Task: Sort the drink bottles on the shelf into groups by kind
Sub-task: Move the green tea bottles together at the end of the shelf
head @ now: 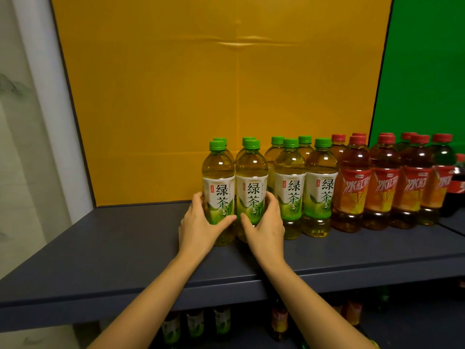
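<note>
Your L hand grips the end green tea bottle, R hand grips the next bottle, prob. to close the gap w/ the green-cap group.

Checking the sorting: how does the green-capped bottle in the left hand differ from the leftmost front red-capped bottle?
The green-capped bottle has a white-green label and pale yellow drink; the red-capped bottle has a red-orange label and amber drink. The left hand grips the green-capped bottle; the red-capped bottle stands untouched. Both stand upright on the shelf.
</note>
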`<control>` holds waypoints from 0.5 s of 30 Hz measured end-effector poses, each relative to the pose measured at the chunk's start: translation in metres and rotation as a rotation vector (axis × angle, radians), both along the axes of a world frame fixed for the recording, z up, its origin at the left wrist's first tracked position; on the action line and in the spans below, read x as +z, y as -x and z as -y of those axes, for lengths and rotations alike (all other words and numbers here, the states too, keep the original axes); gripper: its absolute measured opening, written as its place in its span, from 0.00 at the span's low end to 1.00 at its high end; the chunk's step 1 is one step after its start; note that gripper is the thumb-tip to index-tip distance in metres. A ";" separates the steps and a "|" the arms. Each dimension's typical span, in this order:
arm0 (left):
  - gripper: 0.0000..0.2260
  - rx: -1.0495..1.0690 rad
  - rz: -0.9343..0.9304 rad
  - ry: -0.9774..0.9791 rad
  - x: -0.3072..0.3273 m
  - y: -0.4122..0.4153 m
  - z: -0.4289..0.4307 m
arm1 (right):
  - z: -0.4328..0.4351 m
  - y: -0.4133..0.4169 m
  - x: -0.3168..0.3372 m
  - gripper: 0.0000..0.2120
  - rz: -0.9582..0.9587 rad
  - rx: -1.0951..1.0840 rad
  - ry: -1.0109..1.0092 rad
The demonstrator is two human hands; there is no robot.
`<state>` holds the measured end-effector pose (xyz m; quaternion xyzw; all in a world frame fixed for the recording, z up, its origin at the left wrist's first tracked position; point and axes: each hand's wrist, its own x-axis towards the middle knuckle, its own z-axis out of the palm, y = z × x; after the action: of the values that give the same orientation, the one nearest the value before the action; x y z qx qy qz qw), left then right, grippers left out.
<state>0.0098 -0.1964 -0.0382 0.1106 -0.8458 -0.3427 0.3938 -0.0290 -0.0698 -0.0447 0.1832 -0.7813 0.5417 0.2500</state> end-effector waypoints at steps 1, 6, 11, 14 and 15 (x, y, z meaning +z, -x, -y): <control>0.36 0.006 0.006 0.012 0.001 0.000 -0.001 | 0.001 0.000 0.000 0.32 0.005 0.001 -0.005; 0.36 0.014 0.030 0.029 0.002 -0.001 -0.004 | 0.003 0.000 0.000 0.33 0.026 -0.002 -0.002; 0.34 0.026 0.084 0.055 0.005 -0.004 -0.008 | 0.000 0.000 0.001 0.34 0.014 -0.006 -0.027; 0.31 0.030 0.165 0.117 0.010 -0.008 -0.008 | -0.008 -0.002 0.001 0.34 0.016 0.034 -0.097; 0.30 0.041 0.192 0.149 0.013 -0.012 -0.007 | -0.014 -0.003 0.001 0.33 0.015 0.050 -0.119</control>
<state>0.0214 -0.1897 -0.0256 0.1308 -0.9002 -0.2586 0.3250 -0.0262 -0.0563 -0.0440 0.2130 -0.8093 0.5016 0.2193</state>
